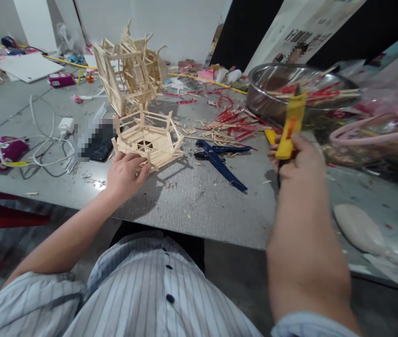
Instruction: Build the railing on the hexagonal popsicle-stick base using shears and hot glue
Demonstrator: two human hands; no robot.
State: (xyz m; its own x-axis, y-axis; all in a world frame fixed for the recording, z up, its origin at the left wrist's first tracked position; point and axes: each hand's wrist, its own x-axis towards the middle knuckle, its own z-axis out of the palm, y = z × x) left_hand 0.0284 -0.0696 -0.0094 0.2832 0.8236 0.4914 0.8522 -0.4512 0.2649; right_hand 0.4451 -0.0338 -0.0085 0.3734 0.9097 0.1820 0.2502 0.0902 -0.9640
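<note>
My left hand [126, 171] grips the near edge of a many-sided frame [163, 157] built from thin wooden sticks, its fingers curled over the rim. This frame lies on the table and has a slatted base with a dark hole in the middle, plus short uprights joined by rails. Off to the right, my right hand [300, 154] is closed round a yellow hot glue gun [292, 126], whose nozzle points up and away from me. Between the hands lie dark blue pliers [220, 164]. Behind the frame stands a taller stick structure [128, 70].
A steel basin [265, 91] holding red and plain sticks stands at the back right. Loose red sticks [232, 124] litter the table before it. To the left are a phone [101, 142], a white charger with cable [66, 125] and a purple packet [4, 152].
</note>
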